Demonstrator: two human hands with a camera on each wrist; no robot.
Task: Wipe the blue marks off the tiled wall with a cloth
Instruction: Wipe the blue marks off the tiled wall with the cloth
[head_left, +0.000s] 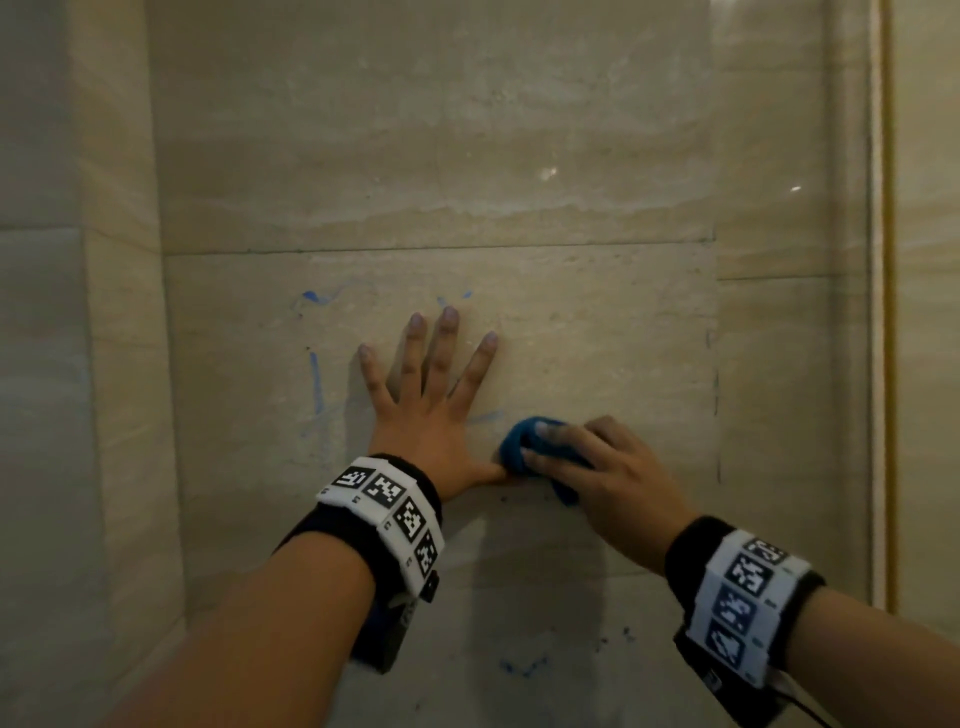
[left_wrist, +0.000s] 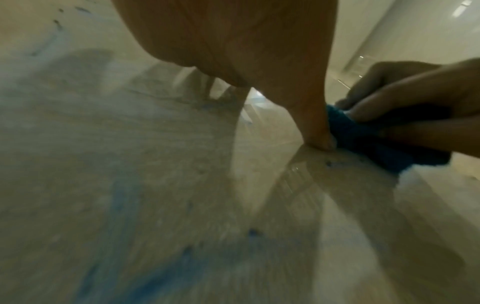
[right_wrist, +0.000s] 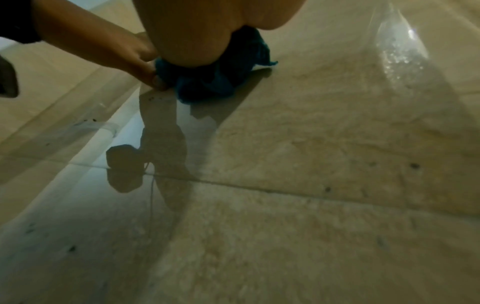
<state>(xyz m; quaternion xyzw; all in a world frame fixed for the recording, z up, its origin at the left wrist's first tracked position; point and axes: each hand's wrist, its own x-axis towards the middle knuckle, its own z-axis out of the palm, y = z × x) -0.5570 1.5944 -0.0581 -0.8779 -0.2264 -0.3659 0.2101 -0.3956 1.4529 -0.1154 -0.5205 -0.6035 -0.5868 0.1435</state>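
My left hand (head_left: 431, 405) lies flat on the beige tiled wall (head_left: 597, 322) with its fingers spread and straight. Its thumb (left_wrist: 315, 131) touches the bunched blue cloth (head_left: 519, 444). My right hand (head_left: 602, 467) grips that cloth (right_wrist: 215, 80) and presses it to the wall, just right of the left thumb. Blue marks show on the tile: a vertical stroke (head_left: 315, 384) and a smear (head_left: 311, 297) left of my left hand, faint dashes (head_left: 452, 299) above its fingertips, a short streak (head_left: 485, 417) beside the cloth, and a squiggle (head_left: 522, 667) low down.
A side wall (head_left: 119, 364) meets the tiled wall in a corner at the left. A raised vertical trim (head_left: 880, 312) runs down the right side. A horizontal grout line (head_left: 467, 248) crosses above my hands. Thin dark marks (head_left: 717, 395) run along the tile's right edge.
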